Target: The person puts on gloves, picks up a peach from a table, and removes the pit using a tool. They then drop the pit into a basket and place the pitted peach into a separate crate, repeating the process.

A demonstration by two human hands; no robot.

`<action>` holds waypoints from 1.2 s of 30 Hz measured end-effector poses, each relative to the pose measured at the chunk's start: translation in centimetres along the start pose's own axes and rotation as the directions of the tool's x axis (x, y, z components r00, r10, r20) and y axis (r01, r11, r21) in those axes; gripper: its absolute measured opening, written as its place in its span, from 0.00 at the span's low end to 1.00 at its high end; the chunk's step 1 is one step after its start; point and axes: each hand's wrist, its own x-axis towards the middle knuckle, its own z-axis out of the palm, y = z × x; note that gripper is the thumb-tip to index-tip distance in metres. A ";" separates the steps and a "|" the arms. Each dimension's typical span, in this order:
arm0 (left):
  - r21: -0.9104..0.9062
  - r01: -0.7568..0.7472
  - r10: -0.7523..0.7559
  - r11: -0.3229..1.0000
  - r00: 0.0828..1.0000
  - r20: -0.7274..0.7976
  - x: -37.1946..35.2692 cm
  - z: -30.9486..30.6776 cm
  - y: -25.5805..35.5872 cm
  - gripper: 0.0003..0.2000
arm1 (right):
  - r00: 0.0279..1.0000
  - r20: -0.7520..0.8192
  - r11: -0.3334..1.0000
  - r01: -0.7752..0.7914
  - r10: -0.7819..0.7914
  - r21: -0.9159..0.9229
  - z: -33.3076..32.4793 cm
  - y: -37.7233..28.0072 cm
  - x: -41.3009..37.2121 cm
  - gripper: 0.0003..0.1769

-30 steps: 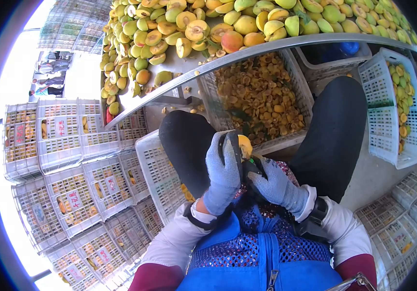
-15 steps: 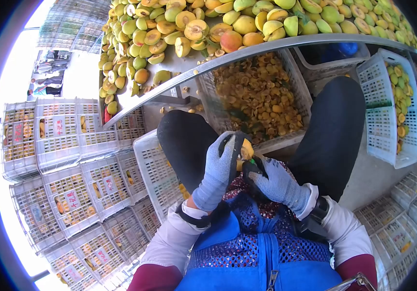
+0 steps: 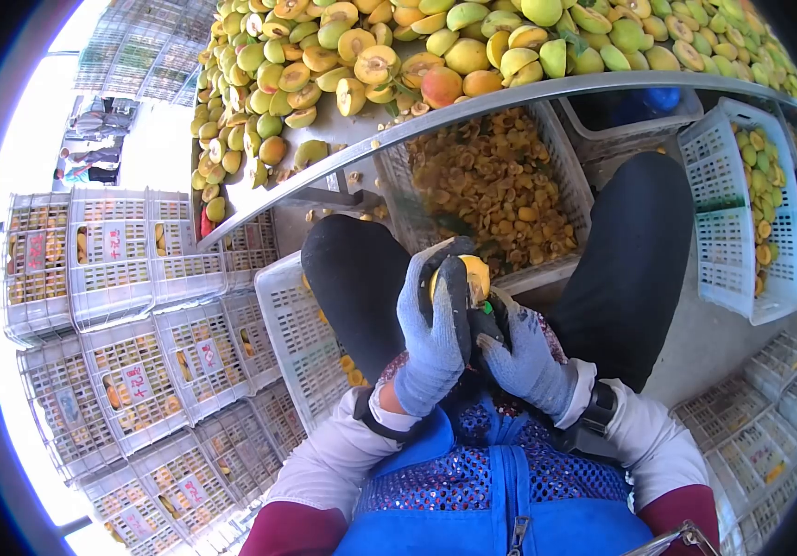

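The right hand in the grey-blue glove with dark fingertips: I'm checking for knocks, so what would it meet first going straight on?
Probably the yellow, cut fruit in the grey-blue gloved left hand, just ahead of the right hand; depth is unclear, so the left hand's fingers might come first.

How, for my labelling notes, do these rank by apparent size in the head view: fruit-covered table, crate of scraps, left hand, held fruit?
1. Fruit-covered table
2. Crate of scraps
3. Left hand
4. Held fruit, partly hidden by fingers
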 end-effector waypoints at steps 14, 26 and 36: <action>0.142 0.185 -0.220 0.972 0.933 0.286 2.1 -2.0 -1.9 0.11 | 0.992 0.127 0.996 0.023 -0.013 -0.082 -1.0 1.1 0.6 0.20; -0.100 0.239 -0.187 0.966 0.911 0.368 3.0 -1.0 -1.8 0.11 | 0.726 0.678 0.003 -0.682 0.116 0.731 -1.2 0.0 0.4 0.23; -0.077 0.017 0.009 0.997 0.947 0.321 2.4 -0.5 -2.5 0.16 | 0.690 0.612 -0.483 -0.717 -0.387 0.502 0.4 2.1 1.2 0.26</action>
